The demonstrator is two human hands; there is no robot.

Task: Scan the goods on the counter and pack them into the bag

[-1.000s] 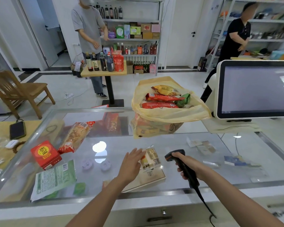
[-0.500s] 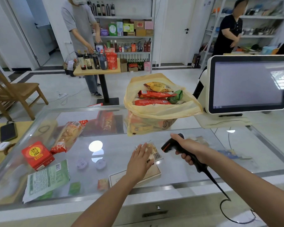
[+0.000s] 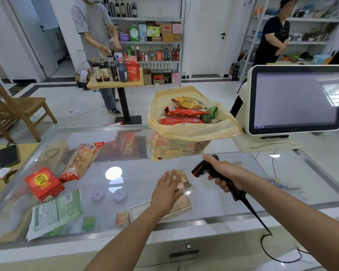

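My left hand [image 3: 165, 189] lies flat with straight fingers on a small clear snack packet [image 3: 184, 181] on the glass counter [image 3: 213, 196], its barcode showing to the right of my fingers. My right hand [image 3: 222, 174] grips a black corded barcode scanner [image 3: 201, 170], its head pointing left and down at the packet. A yellow plastic bag [image 3: 192, 132] stands open behind, holding red, yellow and green packets. On the counter's left lie a long bread packet [image 3: 82, 161], a red box [image 3: 43, 183] and a green-and-white pouch [image 3: 55, 213].
A white checkout screen [image 3: 297, 99] stands at the right on a stand. A phone [image 3: 9, 155] lies on a yellow surface at far left. Behind the counter are a small table with bottles [image 3: 115, 81], a wooden chair [image 3: 18, 108], shelves and two people.
My right hand has brought the scanner up and closer to the packet, aiming it at the barcode. My left hand stays pressed on the packet. The camera view has shifted slightly.
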